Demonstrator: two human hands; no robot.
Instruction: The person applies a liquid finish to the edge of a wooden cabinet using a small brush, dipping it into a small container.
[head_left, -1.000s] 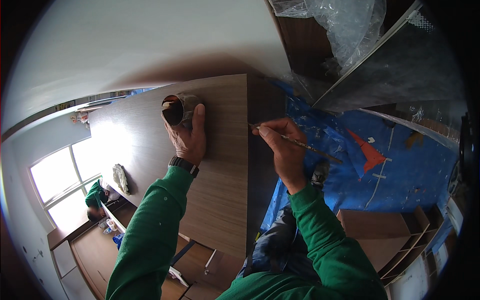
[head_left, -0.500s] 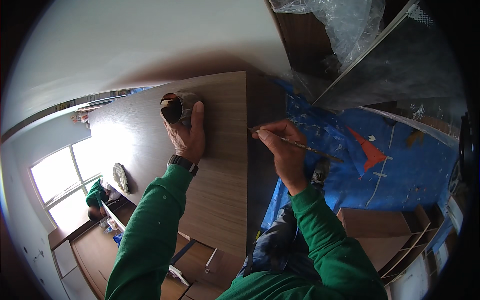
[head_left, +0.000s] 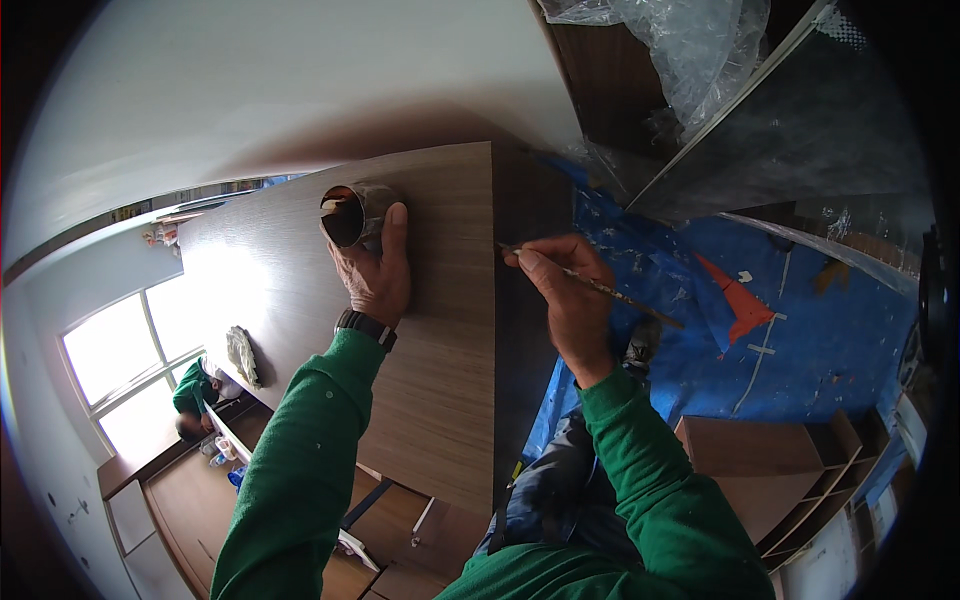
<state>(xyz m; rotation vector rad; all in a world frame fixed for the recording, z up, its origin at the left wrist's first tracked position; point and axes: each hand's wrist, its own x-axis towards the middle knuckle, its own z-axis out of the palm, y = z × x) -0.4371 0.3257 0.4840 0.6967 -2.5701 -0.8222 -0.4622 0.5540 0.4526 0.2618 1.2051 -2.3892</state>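
My left hand (head_left: pixel 372 268) grips a small round brown can (head_left: pixel 350 213), open end showing, and holds it against the face of a tall wood-grain cabinet panel (head_left: pixel 440 380). A dark watch sits on that wrist. My right hand (head_left: pixel 566 292) pinches a thin paintbrush (head_left: pixel 610 292) like a pen. The brush tip touches the panel's dark side edge (head_left: pixel 515 330) near its top. Both sleeves are green.
Blue sheeting (head_left: pixel 800 330) covers the floor to the right, with an orange scrap on it. Clear plastic wrap (head_left: pixel 690 50) and a dark board lean at upper right. Another person in green (head_left: pixel 195 395) bends by a bright window at left. Wooden shelf units (head_left: pixel 790 480) lie at lower right.
My right hand and the brush have barely shifted along the panel's edge. The left hand and the can have stayed put.
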